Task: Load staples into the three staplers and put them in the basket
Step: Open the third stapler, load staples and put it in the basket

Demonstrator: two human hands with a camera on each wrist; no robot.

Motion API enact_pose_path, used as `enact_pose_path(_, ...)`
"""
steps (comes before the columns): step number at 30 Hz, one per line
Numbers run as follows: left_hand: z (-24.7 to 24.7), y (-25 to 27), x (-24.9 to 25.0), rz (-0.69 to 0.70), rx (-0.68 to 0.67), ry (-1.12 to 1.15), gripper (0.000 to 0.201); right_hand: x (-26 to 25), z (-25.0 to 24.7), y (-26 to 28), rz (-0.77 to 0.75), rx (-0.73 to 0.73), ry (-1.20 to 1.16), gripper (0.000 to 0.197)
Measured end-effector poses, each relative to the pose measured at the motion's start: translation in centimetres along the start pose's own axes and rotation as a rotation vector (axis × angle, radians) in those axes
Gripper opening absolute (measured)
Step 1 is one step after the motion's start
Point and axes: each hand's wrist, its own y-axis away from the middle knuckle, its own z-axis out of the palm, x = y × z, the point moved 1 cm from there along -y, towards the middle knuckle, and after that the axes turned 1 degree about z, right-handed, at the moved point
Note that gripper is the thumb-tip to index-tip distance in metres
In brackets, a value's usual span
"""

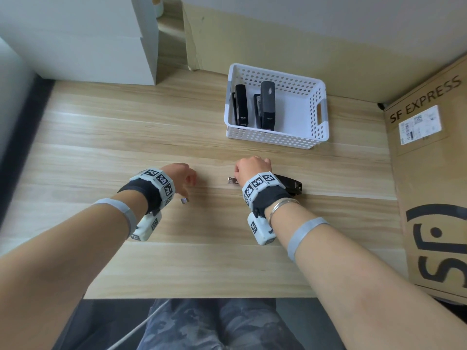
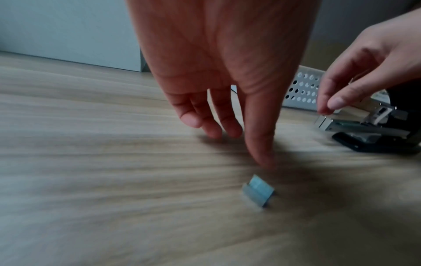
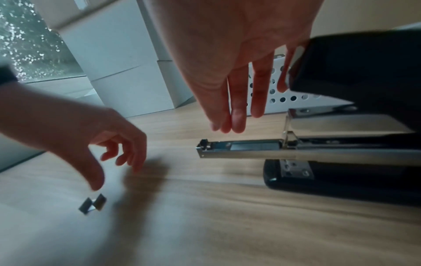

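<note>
Two black staplers lie in the white perforated basket at the back of the table. The third black stapler lies on the table with its cover raised and its metal magazine slid out, a strip of staples inside. My right hand hovers just above the magazine's front end with straight fingers, holding nothing. A short loose piece of staples lies on the wood. My left hand hangs over it with relaxed fingers, the thumb tip just above it.
A large SF EXPRESS cardboard box stands along the table's right side. White boxes are stacked at the back left. The wooden table ends at its front edge above my lap.
</note>
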Motion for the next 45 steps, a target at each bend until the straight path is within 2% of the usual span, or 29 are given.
enact_pose_path(3, 0.6, 0.5, -0.5, 0.034, -0.064, -0.05, 0.041, -0.1, 0.2, 0.4, -0.012, 0.02, -0.006, 0.02)
enact_pose_path(11, 1.5, 0.4, -0.2, 0.12, -0.003, -0.071, 0.021, 0.8, 0.6, 1.3, -0.042, 0.033, -0.055, 0.024)
enact_pose_path(14, 1.9, 0.1, 0.6, 0.143, 0.029, -0.031, 0.019, 0.9, 0.7, 1.5, -0.062, 0.046, -0.089, 0.024)
enact_pose_path(20, 1.2, -0.6, 3.7, 0.161, 0.235, 0.254, 0.015, 0.2, 0.1, 2.2, -0.197, 0.087, -0.209, 0.02)
enact_pose_path(24, 0.1, -1.1, 5.2, 0.204, 0.331, 0.36, 0.016, 0.0, -0.6, 2.2, -0.143, 0.02, -0.307, 0.021)
enact_pose_path(30, -0.6, -1.4, 5.8, 0.214, 0.465, 0.424, 0.018, 0.5, -1.0, 1.8, -0.105, -0.042, -0.522, 0.002)
enact_pose_path(33, -0.6, -1.5, 6.3, 0.215, 0.511, 0.44, 0.02, 0.4, -0.9, 1.7, -0.087, -0.031, -0.601, 0.023)
enact_pose_path(34, -0.7, -1.5, 6.5, 0.206, 0.519, 0.45, 0.021, 0.5, -0.9, 1.7, -0.083, -0.027, -0.603, 0.026)
enact_pose_path(38, -0.9, -2.0, 6.9, 0.136, 0.505, 0.489, 0.027, 0.9, -1.3, 1.6, -0.083, -0.013, -0.507, 0.013)
enact_pose_path(43, -0.5, -2.5, 6.2, 0.066, 0.365, 0.347, 0.021, 1.5, -1.2, 1.9, -0.116, -0.016, -0.18, 0.017)
enact_pose_path(45, -0.2, -2.7, 5.9, 0.043, 0.327, 0.317, 0.017, 1.6, -0.8, 1.9, -0.136, 0.004, -0.128, 0.02)
